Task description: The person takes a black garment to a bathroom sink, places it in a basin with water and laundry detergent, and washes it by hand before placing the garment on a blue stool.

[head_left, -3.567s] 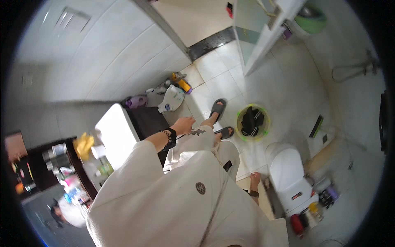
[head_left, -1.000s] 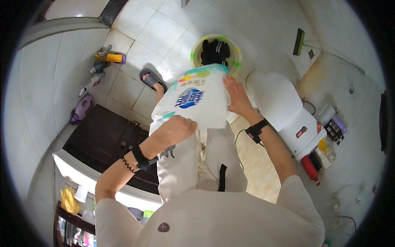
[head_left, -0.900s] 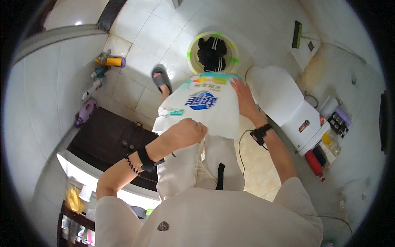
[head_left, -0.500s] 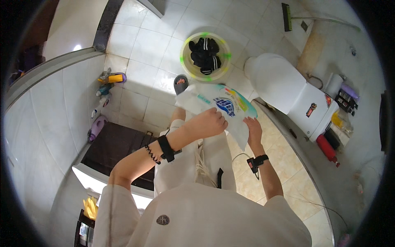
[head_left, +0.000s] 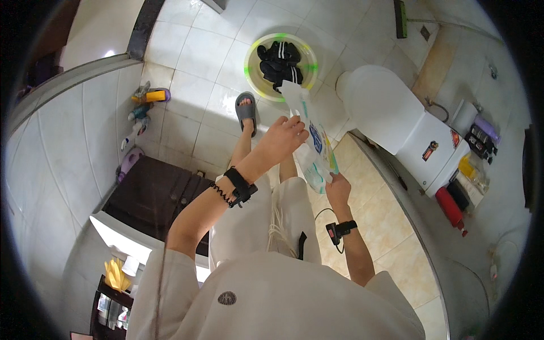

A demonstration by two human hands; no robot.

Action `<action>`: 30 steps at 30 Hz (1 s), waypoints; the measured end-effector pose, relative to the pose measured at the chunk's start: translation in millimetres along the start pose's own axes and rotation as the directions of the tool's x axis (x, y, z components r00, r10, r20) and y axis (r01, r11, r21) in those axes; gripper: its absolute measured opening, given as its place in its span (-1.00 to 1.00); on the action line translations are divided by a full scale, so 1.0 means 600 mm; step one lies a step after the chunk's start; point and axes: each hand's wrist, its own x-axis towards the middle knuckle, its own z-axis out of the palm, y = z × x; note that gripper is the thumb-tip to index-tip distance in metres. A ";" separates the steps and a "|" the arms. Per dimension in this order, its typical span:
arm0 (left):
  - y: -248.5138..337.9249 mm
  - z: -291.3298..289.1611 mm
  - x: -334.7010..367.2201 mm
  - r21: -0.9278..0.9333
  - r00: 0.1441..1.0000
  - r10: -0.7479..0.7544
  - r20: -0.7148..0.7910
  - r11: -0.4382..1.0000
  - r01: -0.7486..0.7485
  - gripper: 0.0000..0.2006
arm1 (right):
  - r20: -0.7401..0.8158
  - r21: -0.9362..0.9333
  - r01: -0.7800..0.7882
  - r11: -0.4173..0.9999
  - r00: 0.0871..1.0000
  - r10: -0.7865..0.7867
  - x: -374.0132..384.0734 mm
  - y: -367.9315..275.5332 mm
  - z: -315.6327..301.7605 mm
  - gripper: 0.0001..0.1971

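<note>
Between my hands is a soft white plastic bag [head_left: 315,170] with blue, green and yellow print, like a detergent bag. My left hand [head_left: 285,136] is closed on its left edge, while my right hand [head_left: 339,190] grips the lower right end. The bag stands tilted, seen nearly edge-on, and its upper end overlaps the near rim of a round basin [head_left: 253,85] in this view. Whether that end touches the basin, I cannot tell. Black clothing [head_left: 281,71] with white stripes lies in the pale basin, which has bright green patches on its rim.
A white toilet [head_left: 379,102] stands to the right, with bottles and a red container [head_left: 450,207] by its tank. Along the left wall are several cleaning bottles [head_left: 139,113] and a dark cabinet [head_left: 153,195]. A broom [head_left: 401,20] lies at the far right.
The bag has turned from facing up broadly to nearly edge-on, its top swinging toward the basin. My left hand has risen slightly; my right hand has shifted lower and left.
</note>
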 end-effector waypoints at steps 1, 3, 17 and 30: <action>0.006 -0.010 -0.001 0.003 1.000 -0.005 -0.004 1.000 0.005 -0.85 | -0.018 0.025 0.015 1.000 1.000 -0.014 -0.002 0.003 0.002 -0.74; 0.016 -0.026 -0.002 0.032 1.000 0.008 -0.005 0.999 -0.008 -0.83 | -0.033 0.054 0.014 0.998 0.999 -0.012 -0.007 0.007 0.004 -0.75; -0.003 0.020 -0.021 -0.019 1.000 0.002 -0.031 1.000 -0.003 -0.85 | -0.125 0.272 -0.024 0.962 0.990 0.060 -0.005 -0.010 0.014 -0.76; -0.008 0.126 -0.107 -0.637 0.597 -0.697 -0.397 0.678 0.368 -0.59 | -0.070 0.028 0.078 0.997 0.995 -0.076 -0.020 -0.010 0.001 -0.78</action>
